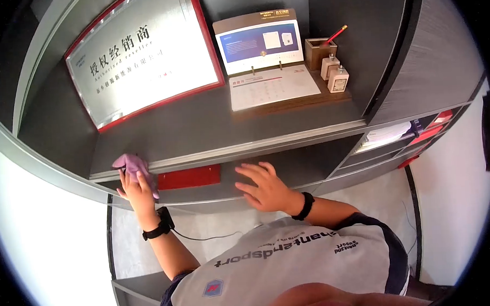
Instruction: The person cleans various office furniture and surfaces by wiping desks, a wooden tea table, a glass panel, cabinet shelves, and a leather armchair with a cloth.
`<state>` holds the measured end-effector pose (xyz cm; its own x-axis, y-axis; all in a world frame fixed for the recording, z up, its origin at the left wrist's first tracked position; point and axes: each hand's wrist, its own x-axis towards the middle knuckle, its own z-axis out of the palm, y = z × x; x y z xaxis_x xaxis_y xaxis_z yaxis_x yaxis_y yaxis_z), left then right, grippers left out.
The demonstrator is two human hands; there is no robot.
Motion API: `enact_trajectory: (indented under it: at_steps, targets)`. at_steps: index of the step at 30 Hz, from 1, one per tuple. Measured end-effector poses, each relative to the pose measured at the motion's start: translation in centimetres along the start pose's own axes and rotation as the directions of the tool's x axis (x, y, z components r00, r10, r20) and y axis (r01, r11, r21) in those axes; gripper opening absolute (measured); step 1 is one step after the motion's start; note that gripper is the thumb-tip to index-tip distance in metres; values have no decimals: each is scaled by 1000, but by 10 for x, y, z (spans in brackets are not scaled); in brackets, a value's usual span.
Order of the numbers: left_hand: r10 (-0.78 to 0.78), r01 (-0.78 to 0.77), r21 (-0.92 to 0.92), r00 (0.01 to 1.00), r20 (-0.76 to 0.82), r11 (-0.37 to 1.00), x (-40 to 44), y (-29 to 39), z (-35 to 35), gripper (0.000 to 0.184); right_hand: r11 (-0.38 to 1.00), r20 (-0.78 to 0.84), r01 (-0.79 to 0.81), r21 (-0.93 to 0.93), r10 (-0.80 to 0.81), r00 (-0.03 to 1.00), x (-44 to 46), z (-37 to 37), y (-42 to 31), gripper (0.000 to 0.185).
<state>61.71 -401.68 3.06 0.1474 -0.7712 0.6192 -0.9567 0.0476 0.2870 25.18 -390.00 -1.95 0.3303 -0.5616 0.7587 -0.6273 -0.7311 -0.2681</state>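
A crumpled purple cloth (132, 164) lies bunched over the front edge of the grey shelf (200, 136), at its left end. My left hand (137, 198) has its fingers on the cloth, pressing it at the edge; part of the cloth hangs down beside the fingers. My right hand (267, 189) hovers in front of the lower shelf, fingers spread, with nothing in it. Between the two hands, a flat red item (189, 177) rests on the lower shelf.
A red-framed plaque (142, 64) leans at the back left of the upper shelf. Right of it stand a desk calendar (275, 86), a wooden pen holder (318, 55) with a red pencil (336, 34), and two small bottles (338, 80). Papers (386, 136) fill a right-hand cubby.
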Motion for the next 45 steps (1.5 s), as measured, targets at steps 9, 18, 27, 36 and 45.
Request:
enact_trajectory:
  at_steps: [9, 18, 27, 36, 45]
  targets:
    - [240, -238, 45, 970, -40, 970, 60, 5, 7, 38, 961, 2, -210, -180, 214, 977, -29, 17, 4, 59]
    - [613, -606, -152, 790, -2, 781, 10, 132, 9, 58, 883, -162, -444, -153, 421, 893, -59, -29, -6, 33]
    - [761, -744, -295, 644, -79, 599, -57, 267, 1, 55, 638, 111, 123, 760, -315, 943, 0, -190, -70, 13]
    - [802, -767, -339, 595, -55, 546, -104, 393, 5, 52, 350, -53, 285, 893, -547, 836, -20, -249, -82, 16]
    - [794, -782, -391, 582, -178, 486, -98, 378, -1, 49, 234, -99, 299, 925, -611, 785, -17, -266, -71, 22]
